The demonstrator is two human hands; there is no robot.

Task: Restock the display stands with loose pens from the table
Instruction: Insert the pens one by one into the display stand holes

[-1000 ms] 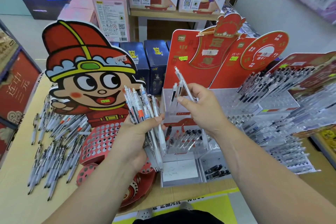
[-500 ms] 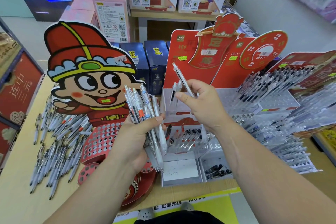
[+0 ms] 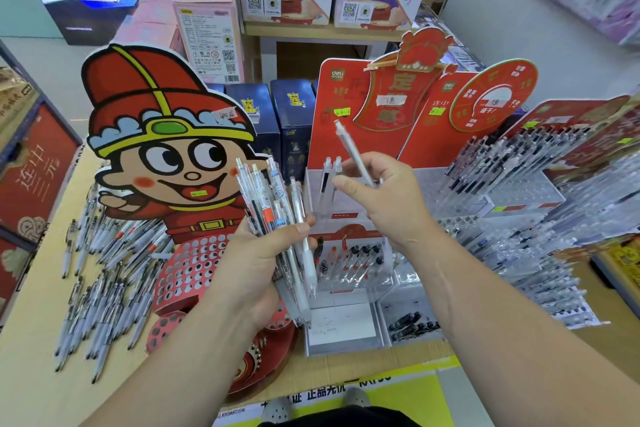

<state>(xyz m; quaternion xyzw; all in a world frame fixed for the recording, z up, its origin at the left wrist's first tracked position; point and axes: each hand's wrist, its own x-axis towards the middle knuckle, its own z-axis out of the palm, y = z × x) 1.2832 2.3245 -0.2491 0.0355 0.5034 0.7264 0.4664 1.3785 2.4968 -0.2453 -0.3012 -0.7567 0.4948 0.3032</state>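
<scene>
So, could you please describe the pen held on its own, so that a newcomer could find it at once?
Find the tall red cardboard backboard behind the clear plastic pen stand. In front of it the right hand holds one slim frosted white pen, tilted up and to the left. Unlike the bundle of pens gripped in the left hand, it stands alone.

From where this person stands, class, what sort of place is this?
Probably a stationery shop: branded pen display stands, a yellow price sticker on one, and stacked boxed goods behind the table.
</scene>
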